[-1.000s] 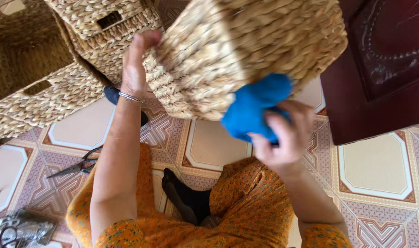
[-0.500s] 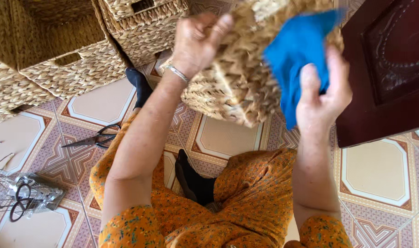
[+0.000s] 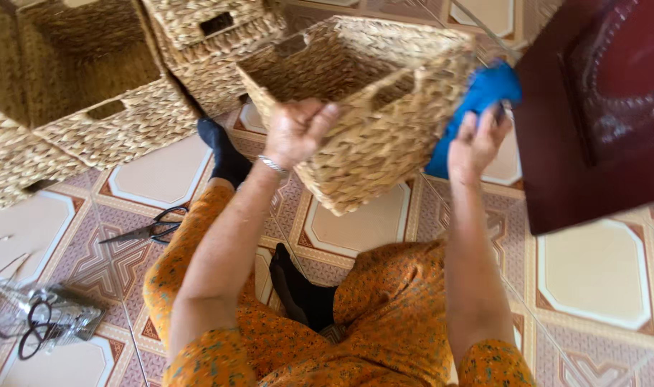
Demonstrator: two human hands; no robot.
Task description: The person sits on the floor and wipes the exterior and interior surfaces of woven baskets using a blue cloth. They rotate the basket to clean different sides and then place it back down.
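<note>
Woven straw-coloured baskets filled the upper left: a large open basket (image 3: pixel 69 93) lay tipped on the tiled floor (image 3: pixel 599 279), and a smaller stacked basket (image 3: pixel 212 43) sat just beside it on the right. Low at the left edge a wire holder (image 3: pixel 44 319) stood on the floor with a pair of black-handled scissors in it, and a second pair of scissors (image 3: pixel 151 228) lay flat on the tiles between the holder and the person's orange-patterned knee.

Near the middle, the left hand (image 3: pixel 298 132) gripped the near wall of a held basket (image 3: pixel 384 136), its fingers (image 3: pixel 325 115) curled together over the woven side and clamped on it; a thin bracelet ringed that wrist. This basket was lifted clear of the floor, tilted so that its open mouth faced up and away from the camera.

On the basket's right side the right hand (image 3: pixel 476 140) pressed a blue cloth (image 3: pixel 477 100) against the outer wall, its fingers (image 3: pixel 485 122) spread slightly and laid flat on the cloth rather than closed round it. Just right of the cloth stood a dark red wooden panel (image 3: pixel 599 115) with a carved face. Black socks showed below, between the folded legs.
</note>
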